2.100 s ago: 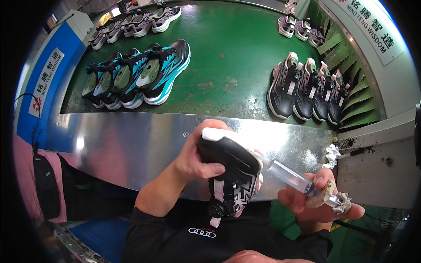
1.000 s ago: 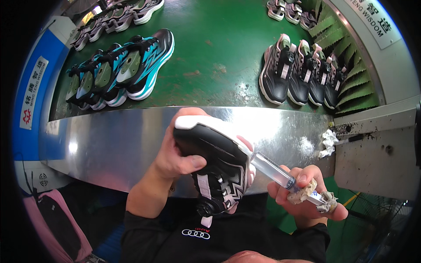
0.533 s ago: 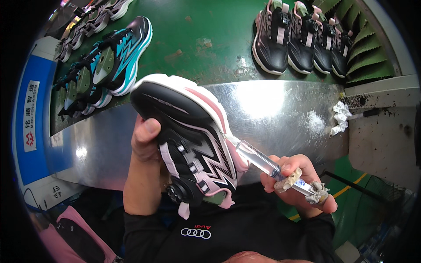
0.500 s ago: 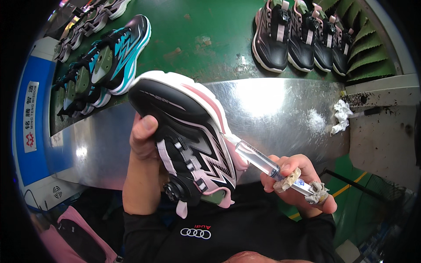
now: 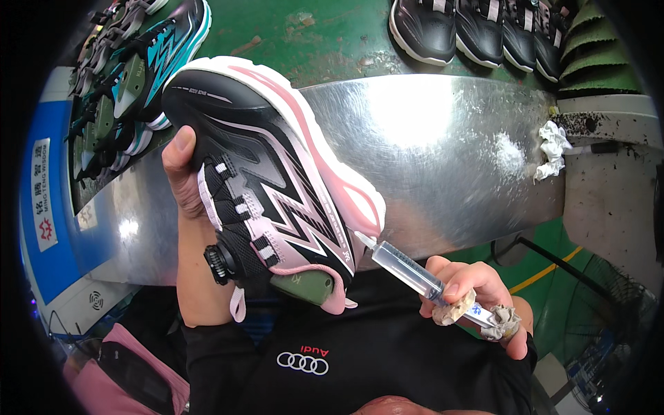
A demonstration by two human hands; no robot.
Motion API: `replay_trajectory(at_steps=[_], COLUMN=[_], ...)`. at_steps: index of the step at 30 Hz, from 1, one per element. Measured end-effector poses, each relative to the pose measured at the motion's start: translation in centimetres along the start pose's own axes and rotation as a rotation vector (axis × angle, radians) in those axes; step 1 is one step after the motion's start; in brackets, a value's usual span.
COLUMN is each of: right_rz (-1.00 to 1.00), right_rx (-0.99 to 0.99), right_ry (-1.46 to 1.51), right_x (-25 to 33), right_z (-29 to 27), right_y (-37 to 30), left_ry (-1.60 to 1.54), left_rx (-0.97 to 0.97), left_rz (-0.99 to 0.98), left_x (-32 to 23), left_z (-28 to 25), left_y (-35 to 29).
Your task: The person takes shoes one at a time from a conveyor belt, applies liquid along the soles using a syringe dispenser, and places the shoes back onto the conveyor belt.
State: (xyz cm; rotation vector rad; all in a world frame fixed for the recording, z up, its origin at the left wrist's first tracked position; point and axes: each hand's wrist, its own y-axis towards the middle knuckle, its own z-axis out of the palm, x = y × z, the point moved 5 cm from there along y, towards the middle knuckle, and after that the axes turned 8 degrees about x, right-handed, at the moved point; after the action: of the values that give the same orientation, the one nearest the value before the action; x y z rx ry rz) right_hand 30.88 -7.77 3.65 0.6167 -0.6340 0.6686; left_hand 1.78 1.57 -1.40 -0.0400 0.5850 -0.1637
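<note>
My left hand grips a black and pink sports shoe by its toe end, side face up, over the near part of the metal plate. The shoe has a white and pink sole, a round lacing dial and a green insert in its collar. In my right hand is a clear syringe, fingers wrapped round its wadded flange and thumb at the plunger end. Its white tip lies against or very close to the seam between sole and upper near the heel; contact is hard to judge.
Several black shoes stand in a row at the far right, beside green fins. Teal and black shoes line the far left. White crumpled tissue and white residue lie on the metal plate.
The shoe in my left hand has shifted left and tilted. The syringe tip now meets the sole line farther back, near the heel. The surroundings have moved up in view.
</note>
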Motion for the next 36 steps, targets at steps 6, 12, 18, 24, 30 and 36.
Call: replay_trajectory(at_steps=[6, 12, 18, 24, 30, 36], right_rz=[-0.055, -0.055, -0.079, -0.098, -0.074, -0.071], right_rx=[-0.009, -0.012, 0.024, 0.021, 0.021, 0.053], right_ry=[-0.066, -0.061, 0.029, 0.057, 0.021, -0.087], right_x=[-0.4, -1.1, -1.9, -2.5, -4.0, -4.7], right_z=[-0.5, -1.5, -2.5, -3.1, -3.4, -2.7], right_y=[-1.0, -2.0, -2.3, -1.9, -1.1, -0.4], left_ry=[0.051, 0.073, 0.230, 0.559, 0.977, 0.525], left_rx=[-0.045, -0.179, -0.321, -0.251, -0.233, -0.297], left_rz=[-0.003, 0.042, -0.012, -0.132, -0.268, -0.213], left_x=[0.0, -0.8, -1.6, -3.8, -6.2, -4.9], left_z=[-0.5, -1.9, -1.9, -2.2, -5.0, -4.9], left_y=[0.4, 0.6, -0.7, -4.0, -9.1, -16.6])
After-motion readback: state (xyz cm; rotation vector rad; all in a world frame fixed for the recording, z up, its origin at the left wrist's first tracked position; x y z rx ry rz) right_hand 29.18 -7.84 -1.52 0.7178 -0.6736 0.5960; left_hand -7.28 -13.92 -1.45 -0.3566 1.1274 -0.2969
